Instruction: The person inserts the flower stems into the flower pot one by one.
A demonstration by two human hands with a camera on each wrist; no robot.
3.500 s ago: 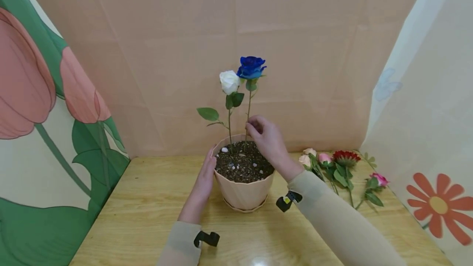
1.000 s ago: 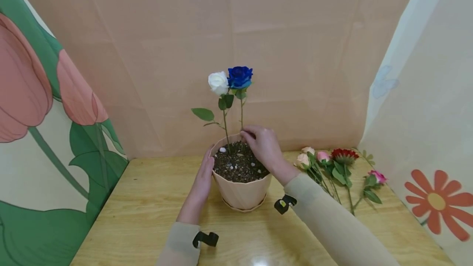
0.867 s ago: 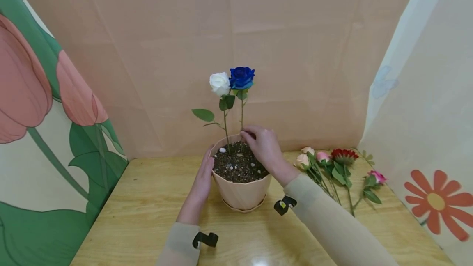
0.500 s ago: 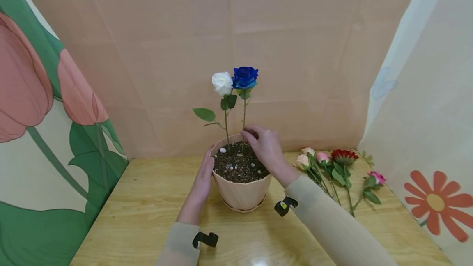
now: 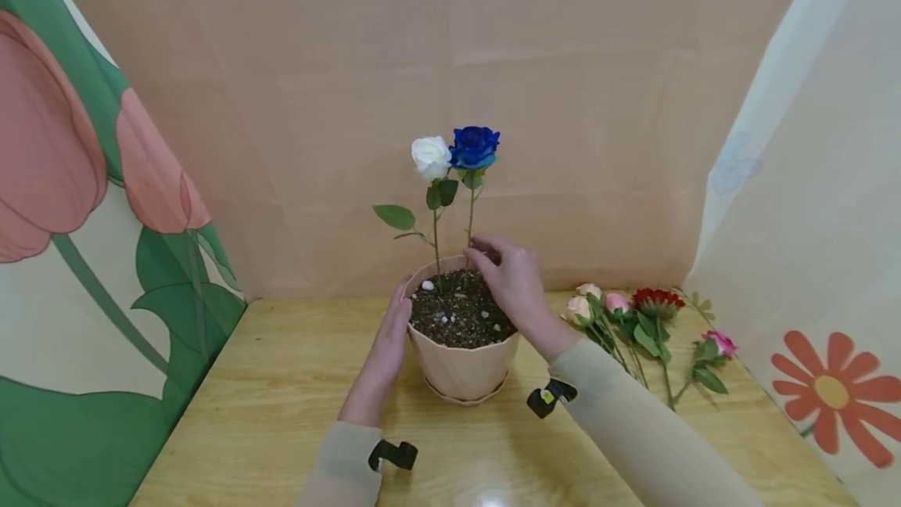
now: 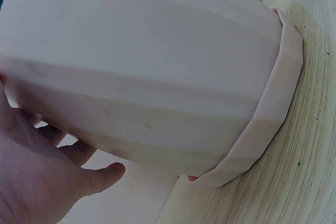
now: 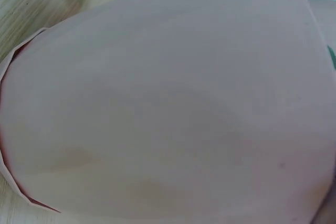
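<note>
A white rose (image 5: pixel 431 158) and a blue rose (image 5: pixel 475 148) stand upright in the dark soil (image 5: pixel 457 315) of a pale pink pot (image 5: pixel 463 370). My right hand (image 5: pixel 515 280) pinches the blue rose's stem between thumb and fingertips, just above the soil near the back rim. My left hand (image 5: pixel 389 339) rests on the pot's left side with its fingers fairly straight. In the left wrist view, that hand (image 6: pixel 39 169) lies along the ribbed pot wall (image 6: pixel 142 72), its fingertips partly hidden. The right wrist view is nearly filled by the pot wall (image 7: pixel 168 103).
On the table's right lie several cut flowers: pale peach roses (image 5: pixel 579 309), a pink rose (image 5: pixel 617 303), a dark red bloom (image 5: pixel 658 303) and a magenta rose (image 5: pixel 721 343). A saucer (image 5: pixel 466 399) sits under the pot. A cloth backdrop (image 5: pixel 317 139) closes the table's back edge.
Over these seconds the blue rose has sunk lower into the soil, and my right hand has come down along with its stem. The blossoms swayed slightly. My left hand stays on the pot.
</note>
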